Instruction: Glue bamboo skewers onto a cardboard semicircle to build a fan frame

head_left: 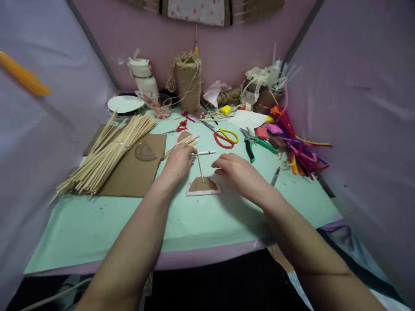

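Head view: a pale green sheet covers the work surface, with a pink strip along its near edge. Lilac panels enclose the station at left and right; a pink panel closes the far side, where a dotted cloth hangs high. The half-disc, brown with a pale rim, lies at the centre of the sheet. A stick extends from it toward the far side. The left hand is at the far end of the stick, fingers bent and narrow; whether they grip it cannot be told. The right hand is loosely curved to the right, slightly parted and clear of the stick. At left, a stick bundle and a protractor rest on cardboard. Across the far side, left to right, are a bottle, a twine cone and a twine roll. Scissors, cutters and pipe cleaners occupy the right.
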Tool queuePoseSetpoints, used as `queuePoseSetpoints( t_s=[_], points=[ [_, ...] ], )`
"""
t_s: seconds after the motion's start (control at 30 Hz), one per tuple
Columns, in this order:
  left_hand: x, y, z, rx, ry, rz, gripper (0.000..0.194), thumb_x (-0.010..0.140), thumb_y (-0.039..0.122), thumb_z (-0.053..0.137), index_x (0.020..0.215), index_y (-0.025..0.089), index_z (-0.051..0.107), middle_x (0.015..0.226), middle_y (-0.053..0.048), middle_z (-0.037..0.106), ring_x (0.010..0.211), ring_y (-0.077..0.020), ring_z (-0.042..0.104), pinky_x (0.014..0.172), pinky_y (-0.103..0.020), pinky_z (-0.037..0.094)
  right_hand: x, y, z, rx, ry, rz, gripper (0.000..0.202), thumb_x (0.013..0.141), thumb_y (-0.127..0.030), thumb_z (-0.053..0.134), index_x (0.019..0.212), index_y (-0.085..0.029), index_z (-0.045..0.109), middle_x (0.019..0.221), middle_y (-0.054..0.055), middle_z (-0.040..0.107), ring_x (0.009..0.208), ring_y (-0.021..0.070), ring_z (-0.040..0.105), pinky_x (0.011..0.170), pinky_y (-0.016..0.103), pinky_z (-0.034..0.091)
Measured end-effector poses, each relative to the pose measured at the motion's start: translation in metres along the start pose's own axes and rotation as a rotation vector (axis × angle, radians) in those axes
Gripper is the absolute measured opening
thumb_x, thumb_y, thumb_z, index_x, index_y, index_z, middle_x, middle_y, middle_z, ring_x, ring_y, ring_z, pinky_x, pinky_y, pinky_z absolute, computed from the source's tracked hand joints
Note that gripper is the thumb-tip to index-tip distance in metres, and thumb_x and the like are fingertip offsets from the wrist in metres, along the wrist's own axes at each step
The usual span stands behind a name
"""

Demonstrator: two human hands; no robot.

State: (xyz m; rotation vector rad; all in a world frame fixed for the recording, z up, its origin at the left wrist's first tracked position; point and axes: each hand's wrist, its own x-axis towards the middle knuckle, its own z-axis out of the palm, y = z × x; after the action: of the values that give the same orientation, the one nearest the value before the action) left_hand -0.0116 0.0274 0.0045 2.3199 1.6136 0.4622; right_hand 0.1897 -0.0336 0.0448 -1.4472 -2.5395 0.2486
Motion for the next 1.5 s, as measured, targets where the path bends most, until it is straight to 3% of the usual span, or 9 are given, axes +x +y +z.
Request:
queuePoseSetpoints(
  t_s=[0.17,0.4,0.63,1.03,1.5],
  points=[
    [-0.001,0.004,-0.003,-0.034,-0.001,0.013,0.028,0.083,0.017,0.057,0.109,0.018,0.068,0.114,-0.009,0.065,0.114,-0.0242,0.054,0.101,-0.034,0.038,-0.012,-0.009,0.031,0.018,0.115,0.037,0.020,0.093,-0.015,0.051,0.103,-0.016,0.068,0.098,0.010,0.067,0.093,0.0246,0.056,0.082,0.037,0.042],
    [-0.006,0.016,-0.008,-0.109,-0.041,-0.062,0.024,0.085,0.028,0.057,0.102,0.018,0.070,0.095,-0.007,0.072,0.091,-0.0215,0.062,0.082,-0.030,0.044,-0.034,-0.028,0.050,0.066,0.167,0.112,0.020,0.089,-0.031,0.063,0.102,-0.017,0.066,0.104,0.012,0.064,0.094,0.0262,0.055,0.085,0.039,0.045],
    [-0.007,0.016,0.002,-0.076,-0.092,-0.019,0.027,0.084,0.033,0.059,0.104,0.018,0.069,0.093,-0.008,0.072,0.087,-0.0217,0.063,0.078,-0.031,0.044,-0.048,-0.032,0.072,0.175,0.283,0.076,0.027,0.089,-0.022,0.063,0.115,-0.019,0.065,0.117,0.011,0.065,0.106,0.0261,0.057,0.095,0.042,0.047],
    [-0.007,0.019,0.004,-0.078,-0.116,0.032,0.018,0.079,0.025,0.060,0.090,0.018,0.072,0.091,-0.006,0.074,0.086,-0.0203,0.064,0.078,-0.029,0.046,-0.045,-0.029,0.080,0.143,0.339,0.025,0.020,0.090,-0.022,0.061,0.107,-0.021,0.071,0.112,0.009,0.068,0.103,0.0252,0.059,0.091,0.041,0.050],
    [-0.007,0.023,0.003,-0.080,-0.125,0.014,0.017,0.079,0.023,0.060,0.088,0.018,0.072,0.090,-0.007,0.073,0.086,-0.0205,0.063,0.079,-0.030,0.046,-0.045,-0.026,0.082,0.152,0.333,0.020,0.017,0.089,-0.021,0.062,0.104,-0.020,0.072,0.112,0.010,0.068,0.103,0.0235,0.059,0.091,0.038,0.048]
  ],
)
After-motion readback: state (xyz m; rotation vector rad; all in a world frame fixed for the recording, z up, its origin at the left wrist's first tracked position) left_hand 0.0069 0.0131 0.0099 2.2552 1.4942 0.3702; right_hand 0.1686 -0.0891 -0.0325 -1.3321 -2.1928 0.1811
